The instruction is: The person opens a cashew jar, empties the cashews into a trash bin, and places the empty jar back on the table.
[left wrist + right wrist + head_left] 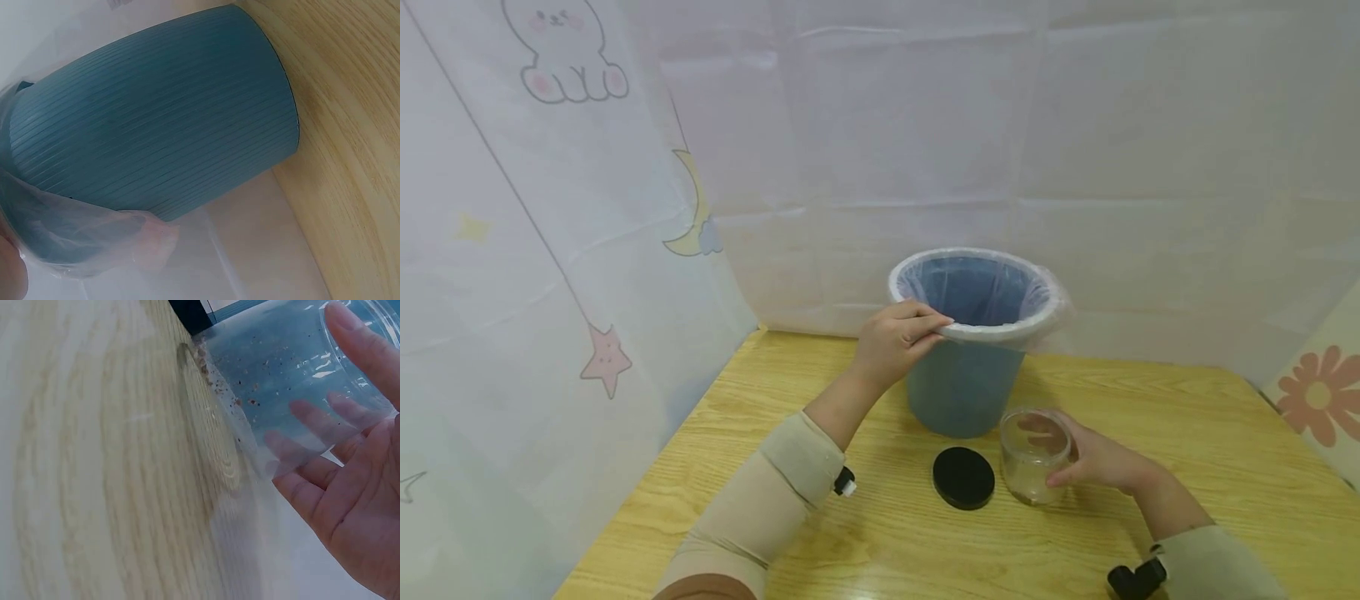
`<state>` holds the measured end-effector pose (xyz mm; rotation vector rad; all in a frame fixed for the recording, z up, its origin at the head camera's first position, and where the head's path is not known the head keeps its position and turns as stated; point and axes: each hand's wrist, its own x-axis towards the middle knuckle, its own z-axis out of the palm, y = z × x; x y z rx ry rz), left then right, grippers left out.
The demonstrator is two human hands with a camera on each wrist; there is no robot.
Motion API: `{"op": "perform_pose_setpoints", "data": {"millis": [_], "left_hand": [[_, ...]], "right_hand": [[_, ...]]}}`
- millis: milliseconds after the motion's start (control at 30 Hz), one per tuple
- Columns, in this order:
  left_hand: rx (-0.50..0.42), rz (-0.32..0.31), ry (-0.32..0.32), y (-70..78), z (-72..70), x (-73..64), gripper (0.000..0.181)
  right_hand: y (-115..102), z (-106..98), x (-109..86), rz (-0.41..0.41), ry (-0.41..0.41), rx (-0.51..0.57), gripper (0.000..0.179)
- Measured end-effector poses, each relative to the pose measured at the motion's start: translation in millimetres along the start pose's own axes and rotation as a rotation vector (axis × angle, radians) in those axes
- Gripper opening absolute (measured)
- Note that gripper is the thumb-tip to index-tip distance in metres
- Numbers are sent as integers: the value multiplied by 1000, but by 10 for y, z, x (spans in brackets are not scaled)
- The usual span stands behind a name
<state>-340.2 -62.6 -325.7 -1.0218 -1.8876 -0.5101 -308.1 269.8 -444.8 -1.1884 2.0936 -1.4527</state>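
Note:
A blue trash bin [962, 387] with a white rim and a clear plastic bag [1051, 321] folded over its edge stands upright on the table. My left hand [891, 342] grips the bin's near left rim through the bag. In the left wrist view, the ribbed side of the bin [150, 112] fills the middle, and only a bit of that hand shows. In front of the bin, my right hand [1101, 458] holds a clear jar [1028, 471] that has no lid on it. Small brown crumbs [240, 400] cling inside, near the jar's base, in the right wrist view.
A round black lid [964, 477] lies flat on the table left of the jar. The wood-grain table [850, 542] reaches back to a pale cloth backdrop [880, 150]. Another printed cloth hangs along the left side.

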Motion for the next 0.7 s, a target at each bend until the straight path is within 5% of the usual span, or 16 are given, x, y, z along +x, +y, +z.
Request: {"op": "perform_pose_setpoints", "data": {"millis": [333,700], "left_hand": [[6,-9,3,12,2,-3,19],[-16,-17,-1,23,-8,-5,19]], "right_hand": [[164,-43,-108,139,-33,49,79],[153,-51,-100,157,-50,91,84]]}}
